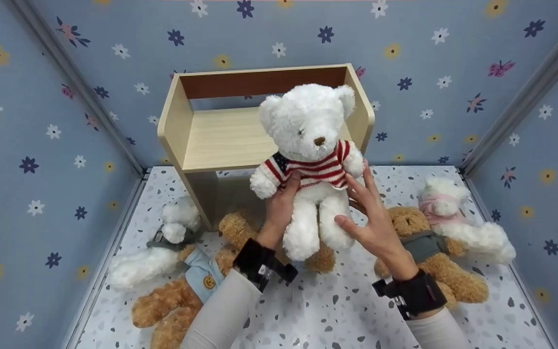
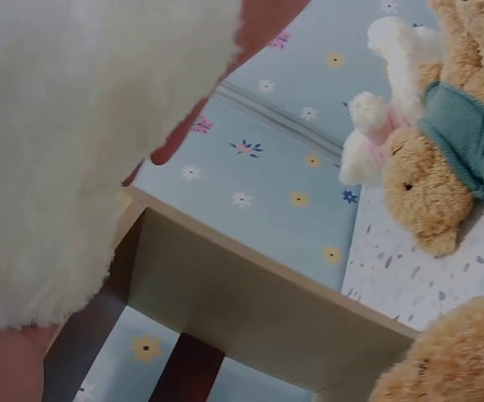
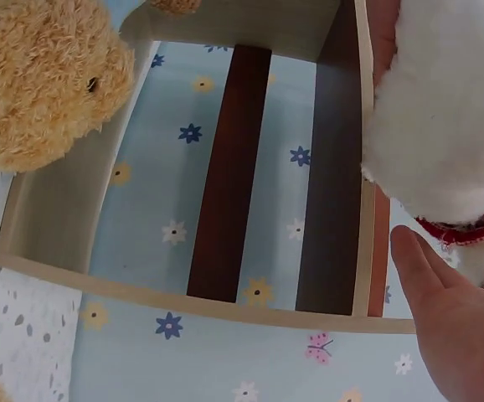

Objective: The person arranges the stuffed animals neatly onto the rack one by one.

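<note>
A white teddy bear [image 1: 313,131] in a red-and-white striped sweater is held upright in front of the wooden shelf, facing the head camera. My left hand [image 1: 280,208] grips it at the waist, thumb over the sweater's front and the other fingers hidden behind. On the bear's other side, my right hand [image 1: 373,228] has its fingers extended along the sweater hem and arm, thumb near the leg. White fur [image 2: 74,151] fills much of the left wrist view. In the right wrist view the right hand's straight fingers [image 3: 430,280] lie close by the sweater's red edge.
The two-tier wooden shelf [image 1: 225,138] stands against the flowered wall. At left lie a white bear [image 1: 182,213] and a brown bear in light blue [image 1: 204,276]. At right are a brown bear in green [image 1: 424,242] and a white one in pink [image 1: 441,206]. Another brown bear [image 1: 321,259] shows below the held one.
</note>
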The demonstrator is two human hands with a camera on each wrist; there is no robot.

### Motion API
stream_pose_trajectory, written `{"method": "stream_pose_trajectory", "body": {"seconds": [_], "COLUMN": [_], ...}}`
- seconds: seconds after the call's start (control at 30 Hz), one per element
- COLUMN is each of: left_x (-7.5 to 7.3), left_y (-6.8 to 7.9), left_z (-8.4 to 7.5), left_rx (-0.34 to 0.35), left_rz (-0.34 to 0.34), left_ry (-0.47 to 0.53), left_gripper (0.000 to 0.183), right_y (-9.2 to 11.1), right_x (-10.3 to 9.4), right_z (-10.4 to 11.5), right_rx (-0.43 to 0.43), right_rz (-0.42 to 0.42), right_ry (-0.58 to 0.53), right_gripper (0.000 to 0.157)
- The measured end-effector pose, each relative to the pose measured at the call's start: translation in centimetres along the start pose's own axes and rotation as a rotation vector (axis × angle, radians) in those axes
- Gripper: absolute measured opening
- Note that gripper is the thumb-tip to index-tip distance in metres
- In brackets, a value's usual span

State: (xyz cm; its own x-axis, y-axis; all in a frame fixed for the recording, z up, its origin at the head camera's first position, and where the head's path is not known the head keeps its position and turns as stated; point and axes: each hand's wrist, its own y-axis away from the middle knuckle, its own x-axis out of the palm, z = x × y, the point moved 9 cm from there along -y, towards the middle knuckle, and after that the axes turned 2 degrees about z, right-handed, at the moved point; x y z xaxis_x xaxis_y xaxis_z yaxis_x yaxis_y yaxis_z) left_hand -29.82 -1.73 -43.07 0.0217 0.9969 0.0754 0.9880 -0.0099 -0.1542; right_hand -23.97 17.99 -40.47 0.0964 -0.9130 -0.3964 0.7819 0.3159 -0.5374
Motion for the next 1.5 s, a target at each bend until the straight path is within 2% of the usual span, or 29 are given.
{"method": "stream_pose_trajectory", "body": {"seconds": [0.1,0.13,0.2,0.3,0.37,0.43,0.53,0.6,0.63,0.73,0.8,0.87,0.97,1.1,1.3,1.4,1.5], "left_x": [-0.2,-0.1,0.1,0.5,0.8,0.9,1.5,2.0,2.3,2.6,2.4,2.1,1.5,1.1,1.0,1.1,1.1], "left_y": [-0.8,-1.2,-1.6,-2.2,-2.7,-3.6,-5.1,-5.7,-6.0,-6.6,-6.8,-7.0,-7.2,-7.6,-9.0,-9.8,-10.6], "left_z": [-0.4,-0.8,-1.1,-1.0,-1.2,-2.0,-4.3,-5.3,-5.7,-5.9,-5.7,-5.5,-5.3,-5.4,-6.3,-6.8,-6.8], "left_rx": [-0.058,-0.042,-0.07,-0.173,-0.192,-0.143,0.04,0.101,0.13,0.116,0.087,0.083,0.104,0.148,0.179,0.186,0.152], "left_rz": [-0.004,0.001,0.018,0.064,0.099,0.111,0.136,0.149,0.158,0.133,0.088,0.037,-0.03,-0.074,-0.088,-0.103,-0.12], "left_ry": [-0.003,0.019,0.035,0.007,-0.024,-0.056,-0.083,-0.138,-0.175,-0.32,-0.393,-0.415,-0.411,-0.415,-0.421,-0.454,-0.521], "left_gripper": [0.047,0.047,0.054,0.075,0.081,0.072,0.051,0.046,0.049,0.064,0.073,0.073,0.065,0.054,0.049,0.051,0.057], "right_y": [-0.1,-0.1,-0.5,-1.3,-2.0,-2.7,-3.8,-4.6,-5.0,-5.8,-6.2,-6.5,-6.8,-6.8,-7.5,-8.1,-8.6], "right_x": [0.5,0.7,0.9,1.0,0.9,0.8,0.7,0.5,0.4,0.2,0.3,0.6,0.9,0.6,0.3,0.5,1.0], "right_z": [-0.4,-0.4,-0.3,0.2,0.5,0.7,0.6,0.4,0.3,0.0,-0.3,-0.6,-0.9,-0.6,0.6,0.6,0.1], "right_rx": [0.089,0.111,0.133,0.113,0.076,0.04,0.028,0.041,0.052,0.089,0.122,0.138,0.119,0.053,-0.078,-0.144,-0.177], "right_rz": [0.02,0.021,0.016,-0.02,-0.054,-0.088,-0.132,-0.164,-0.179,-0.213,-0.209,-0.19,-0.175,-0.218,-0.282,-0.268,-0.217], "right_ry": [0.015,0.032,0.055,0.103,0.124,0.158,0.19,0.197,0.196,0.191,0.199,0.218,0.268,0.386,0.576,0.637,0.71], "right_gripper": [0.085,0.088,0.091,0.088,0.082,0.076,0.071,0.07,0.07,0.069,0.069,0.068,0.065,0.057,0.052,0.058,0.063]}}
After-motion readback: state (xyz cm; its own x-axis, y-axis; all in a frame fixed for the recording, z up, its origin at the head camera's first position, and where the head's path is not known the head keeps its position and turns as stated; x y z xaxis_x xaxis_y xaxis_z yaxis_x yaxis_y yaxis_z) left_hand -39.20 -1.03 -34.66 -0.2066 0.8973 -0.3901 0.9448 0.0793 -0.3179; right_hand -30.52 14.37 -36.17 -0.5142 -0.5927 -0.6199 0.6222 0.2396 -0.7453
